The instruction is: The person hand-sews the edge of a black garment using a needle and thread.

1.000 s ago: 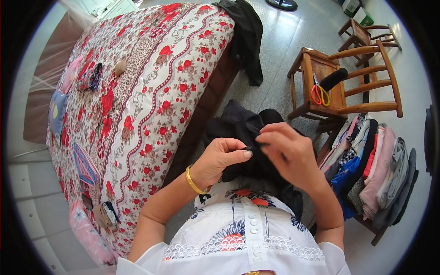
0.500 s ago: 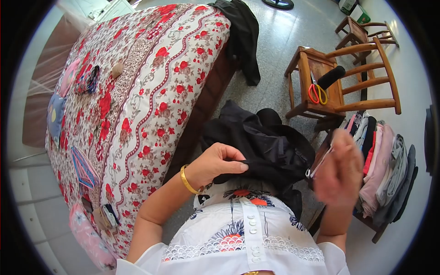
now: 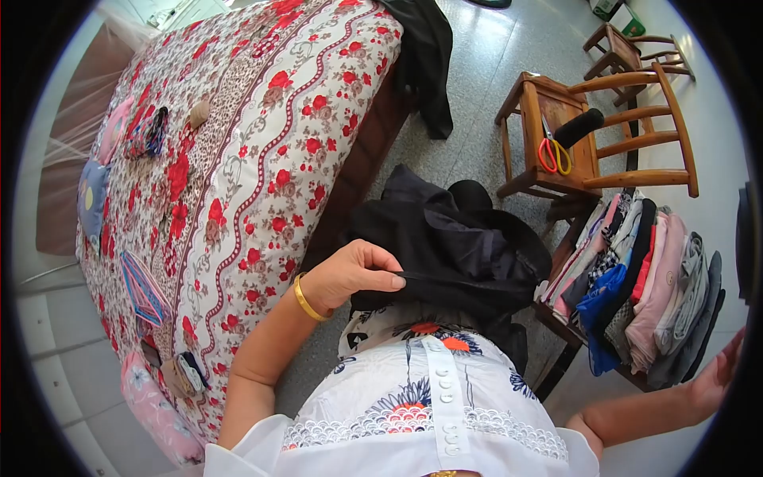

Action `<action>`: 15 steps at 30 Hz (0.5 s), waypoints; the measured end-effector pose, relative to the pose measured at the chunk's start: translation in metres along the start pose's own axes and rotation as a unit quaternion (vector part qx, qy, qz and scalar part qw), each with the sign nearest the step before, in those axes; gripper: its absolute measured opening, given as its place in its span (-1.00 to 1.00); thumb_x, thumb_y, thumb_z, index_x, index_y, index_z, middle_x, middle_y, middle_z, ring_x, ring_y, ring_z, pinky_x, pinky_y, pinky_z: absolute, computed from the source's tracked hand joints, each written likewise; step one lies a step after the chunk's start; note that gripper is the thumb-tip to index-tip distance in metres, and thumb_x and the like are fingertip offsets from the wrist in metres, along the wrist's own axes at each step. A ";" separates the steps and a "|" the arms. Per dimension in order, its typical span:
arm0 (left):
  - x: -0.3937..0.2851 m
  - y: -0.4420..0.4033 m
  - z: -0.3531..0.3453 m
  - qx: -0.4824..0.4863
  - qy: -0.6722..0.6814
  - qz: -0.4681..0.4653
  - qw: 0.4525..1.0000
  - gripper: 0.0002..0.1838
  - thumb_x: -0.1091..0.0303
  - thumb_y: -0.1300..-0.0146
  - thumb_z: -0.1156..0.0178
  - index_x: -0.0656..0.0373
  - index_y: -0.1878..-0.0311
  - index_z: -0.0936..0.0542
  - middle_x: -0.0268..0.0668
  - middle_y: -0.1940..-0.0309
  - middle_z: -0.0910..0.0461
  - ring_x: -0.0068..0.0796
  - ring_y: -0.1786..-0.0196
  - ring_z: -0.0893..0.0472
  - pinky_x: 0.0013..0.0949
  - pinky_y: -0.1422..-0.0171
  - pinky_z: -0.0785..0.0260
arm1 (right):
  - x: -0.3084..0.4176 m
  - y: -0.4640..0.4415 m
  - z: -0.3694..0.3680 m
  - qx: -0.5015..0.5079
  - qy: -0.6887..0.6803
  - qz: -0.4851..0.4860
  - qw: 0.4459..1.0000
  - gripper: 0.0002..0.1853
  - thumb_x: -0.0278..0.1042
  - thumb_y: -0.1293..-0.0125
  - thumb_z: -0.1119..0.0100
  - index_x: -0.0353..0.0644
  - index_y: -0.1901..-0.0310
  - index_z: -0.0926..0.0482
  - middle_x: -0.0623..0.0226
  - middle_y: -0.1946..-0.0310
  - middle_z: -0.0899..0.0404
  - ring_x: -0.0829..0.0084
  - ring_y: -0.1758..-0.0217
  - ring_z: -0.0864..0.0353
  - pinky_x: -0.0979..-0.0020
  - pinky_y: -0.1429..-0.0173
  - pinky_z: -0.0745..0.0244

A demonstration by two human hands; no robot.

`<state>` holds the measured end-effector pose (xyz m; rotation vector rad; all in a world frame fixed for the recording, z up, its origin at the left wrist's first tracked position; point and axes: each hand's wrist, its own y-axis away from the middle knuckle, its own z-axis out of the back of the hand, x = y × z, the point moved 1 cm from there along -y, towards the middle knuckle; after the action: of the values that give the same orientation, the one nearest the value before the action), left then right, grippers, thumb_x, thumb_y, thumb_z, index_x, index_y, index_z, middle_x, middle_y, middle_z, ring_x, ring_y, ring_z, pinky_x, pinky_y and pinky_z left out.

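Black cloth [image 3: 453, 246], bunched in loose folds, lies across my lap. My left hand [image 3: 362, 270] pinches its near edge between thumb and forefinger. A gold bangle circles that wrist. Far out to the right, at the dark rim of the view, is my right hand [image 3: 711, 381], raised away from the cloth. Its fingers look drawn together, but their tips are partly lost at the rim, and anything small between them cannot be made out. A small pale piece [image 3: 541, 290] shows at the cloth's right end.
A bed with a floral cover [image 3: 262, 175] stands on the left, small folded items on it. Scissors [image 3: 554, 151] and a black roll [image 3: 579, 127] rest on a wooden chair [image 3: 540, 99]. Folded clothes [image 3: 636, 270] line a low stand at right. Dark trousers [image 3: 429, 71] hang off the bed.
My right hand has swung from beside the cloth's right end out to the far right, uncovering the folded clothes. My left hand keeps its pinch, shifted slightly left and up.
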<state>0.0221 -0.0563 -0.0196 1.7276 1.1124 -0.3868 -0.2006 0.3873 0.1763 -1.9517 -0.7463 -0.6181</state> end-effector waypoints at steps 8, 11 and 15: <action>0.001 0.002 0.006 -0.010 -0.020 -0.016 1.000 -0.92 0.55 0.07 -0.25 0.24 0.44 -0.59 -0.45 0.52 -0.55 -0.77 0.48 -0.47 -0.69 0.33 -0.30 | 0.006 -0.001 -0.029 -0.031 0.108 0.225 0.968 -0.91 -0.40 -0.21 0.12 -0.17 0.30 -0.25 0.39 0.48 -0.12 0.46 0.41 -0.14 0.27 0.14 -0.30; 0.001 0.006 0.009 -0.022 -0.007 -0.011 1.000 -0.92 0.54 0.07 -0.25 0.23 0.44 -0.59 -0.46 0.52 -0.55 -0.77 0.48 -0.47 -0.70 0.34 -0.29 | -0.002 -0.013 -0.014 -0.042 0.216 0.299 0.928 -0.92 -0.37 -0.22 0.13 -0.16 0.32 -0.25 0.43 0.51 -0.12 0.51 0.47 -0.11 0.37 0.23 -0.29; 0.003 0.009 0.014 -0.014 0.000 -0.003 1.000 -0.92 0.54 0.07 -0.25 0.23 0.43 -0.59 -0.45 0.51 -0.55 -0.77 0.47 -0.47 -0.70 0.33 -0.29 | -0.016 -0.027 -0.002 -0.049 0.302 0.379 0.873 -0.92 -0.37 -0.23 0.18 -0.16 0.37 -0.26 0.51 0.57 -0.11 0.60 0.57 -0.06 0.53 0.39 -0.23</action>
<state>0.0342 -0.0679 -0.0226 1.6998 1.1191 -0.3727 -0.2313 0.3916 0.1816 -1.7858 0.4444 -0.7078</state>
